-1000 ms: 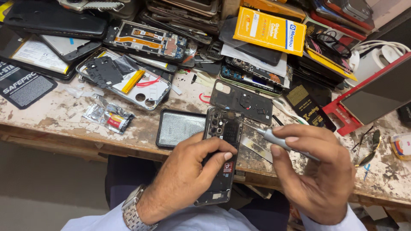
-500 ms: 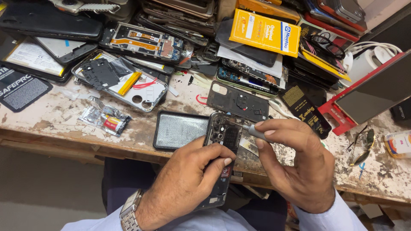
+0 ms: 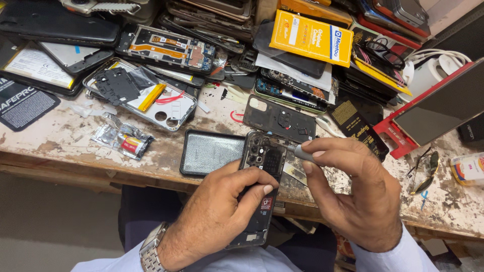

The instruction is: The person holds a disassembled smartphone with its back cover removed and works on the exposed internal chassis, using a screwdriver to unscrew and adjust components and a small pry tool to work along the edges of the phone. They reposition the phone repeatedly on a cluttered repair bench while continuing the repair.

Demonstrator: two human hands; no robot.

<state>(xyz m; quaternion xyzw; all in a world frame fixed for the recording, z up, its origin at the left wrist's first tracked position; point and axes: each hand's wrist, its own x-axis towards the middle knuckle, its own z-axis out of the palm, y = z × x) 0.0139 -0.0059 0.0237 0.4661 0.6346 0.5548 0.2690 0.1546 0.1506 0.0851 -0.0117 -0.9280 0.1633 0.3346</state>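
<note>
Here, an opened phone (image 3: 259, 189) under repair.
Left hand (image 3: 217, 216) grasps the phone; right hand (image 3: 360, 194) fingers pinch a screwdriver (image 3: 298, 152) at its upper edge.

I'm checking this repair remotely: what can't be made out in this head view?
- Tool tip: the right hand covers most of the grey tool; where it meets the opened phone is too small to tell.
- Phone's middle: hidden under the left hand.
- Red-framed screen: cut off by the right edge.
</note>
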